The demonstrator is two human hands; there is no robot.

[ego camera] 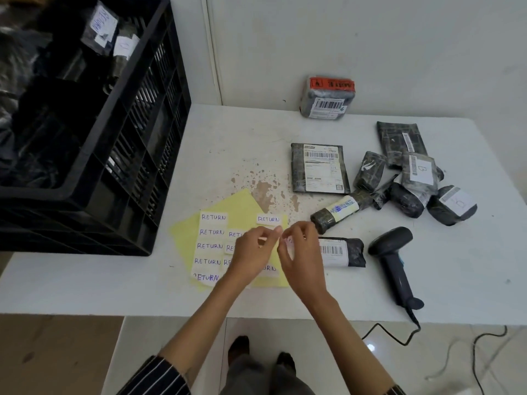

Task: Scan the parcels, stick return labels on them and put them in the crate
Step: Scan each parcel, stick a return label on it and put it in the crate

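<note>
Both grips meet above the yellow label sheet (242, 203). The left grip (251, 252) and right grip (299, 252) each pinch a small white return label (287, 243) at their fingertips. A barcoded parcel (342, 252) lies on the table (85, 286) just beside the right grip, with the crate (137, 138) well apart at the left.

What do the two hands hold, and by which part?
A small white paper label, pinched at its edges by the fingertips of the left hand and the right hand.
</note>
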